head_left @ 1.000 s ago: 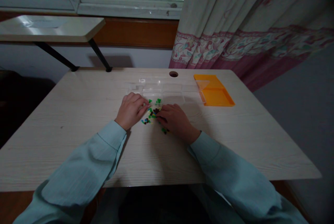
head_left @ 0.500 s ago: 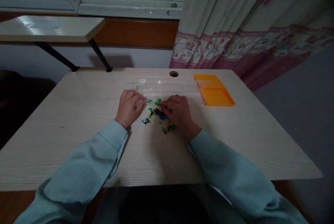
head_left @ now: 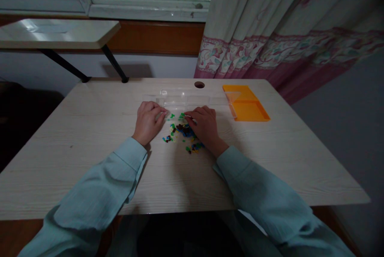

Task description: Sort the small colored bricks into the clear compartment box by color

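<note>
Small toy building bricks (head_left: 183, 129) in brown, green, blue and yellow lie in a loose pile on the table. Behind the pile stands a clear plastic compartment tray (head_left: 198, 100). My left hand (head_left: 148, 121) is at the tray's near left side, thumb and forefinger pinched; anything between them is too small to make out. My right hand (head_left: 205, 125) is over the right part of the pile. Its fingers are closed, with the tips beside some green bricks (head_left: 181, 116) at the tray's near edge. What they hold, if anything, is hidden.
An open orange case (head_left: 250, 105) lies at the back right, with the tray's right end overlapping it. A round cable hole (head_left: 199, 84) is near the table's back edge. A raised shelf (head_left: 60, 33) on black legs stands at the back left. A curtain (head_left: 240, 41) hangs behind.
My right hand has shifted slightly up and away from me, its fingertips now a little farther along by the green bricks. My left hand has barely moved.
</note>
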`<state>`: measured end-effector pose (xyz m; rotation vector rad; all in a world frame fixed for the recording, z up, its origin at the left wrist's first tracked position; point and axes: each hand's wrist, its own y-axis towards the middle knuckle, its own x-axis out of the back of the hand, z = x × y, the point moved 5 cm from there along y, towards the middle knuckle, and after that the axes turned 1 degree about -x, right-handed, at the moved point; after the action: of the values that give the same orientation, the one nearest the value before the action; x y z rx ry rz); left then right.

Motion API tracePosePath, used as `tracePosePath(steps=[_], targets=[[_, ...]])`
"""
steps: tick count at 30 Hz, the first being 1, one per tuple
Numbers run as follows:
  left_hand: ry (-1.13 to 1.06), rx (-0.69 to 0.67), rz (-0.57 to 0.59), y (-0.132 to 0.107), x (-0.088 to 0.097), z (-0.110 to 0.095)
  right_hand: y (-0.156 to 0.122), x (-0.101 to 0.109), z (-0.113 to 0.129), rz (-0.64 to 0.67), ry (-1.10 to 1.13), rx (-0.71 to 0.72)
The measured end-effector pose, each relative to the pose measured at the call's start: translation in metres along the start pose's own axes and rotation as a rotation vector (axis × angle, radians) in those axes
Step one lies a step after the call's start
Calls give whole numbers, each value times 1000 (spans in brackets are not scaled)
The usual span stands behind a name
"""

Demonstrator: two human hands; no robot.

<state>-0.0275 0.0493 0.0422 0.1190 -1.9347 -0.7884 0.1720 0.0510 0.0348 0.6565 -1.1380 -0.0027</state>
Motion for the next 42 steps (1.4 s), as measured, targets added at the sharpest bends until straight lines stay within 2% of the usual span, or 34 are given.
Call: tracePosePath(steps=[7,14,21,27,42], targets=[[-42,-41,14,-2,4,0,-1,4,-4,-52,-5,4],[-132,-320,307,-6,1,-17,-3,7,-6,-55,32,51],[-167,-375,480,-11,2,-24,-6,8,2,14,72,133],[-198,-390,510,-11,2,-23,-5,9,-1,35,75,127],[-249,-418,531,-9,5,-20,-2,15,-19,-43,78,69]])
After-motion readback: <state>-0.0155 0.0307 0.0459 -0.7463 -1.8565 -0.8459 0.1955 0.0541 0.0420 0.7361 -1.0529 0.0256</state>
